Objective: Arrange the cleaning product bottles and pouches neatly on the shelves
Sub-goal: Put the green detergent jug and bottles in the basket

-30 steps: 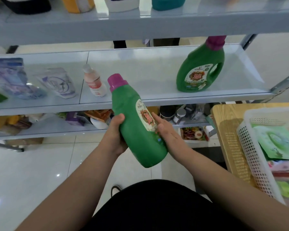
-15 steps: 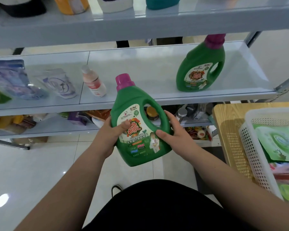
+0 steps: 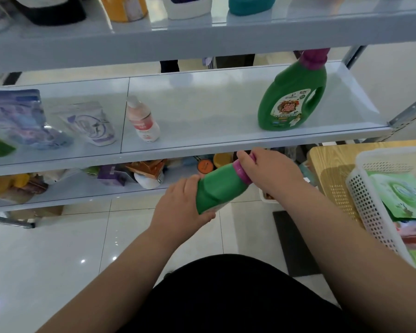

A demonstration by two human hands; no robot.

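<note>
My left hand [image 3: 181, 205] curls round the base of the tilted bottle [image 3: 217, 187], my right hand [image 3: 271, 175] round its cap [image 3: 241, 173], just below the shelf lip [image 3: 178, 153]; I'd tip it upright, lift clear and stand it beside its twin [image 3: 291, 99], label outward.

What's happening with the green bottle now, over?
Left hand grips base of green bottle. Right hand grips its pink cap. Bottle tilted, not shelved. Front edge of middle shelf just above.
</note>
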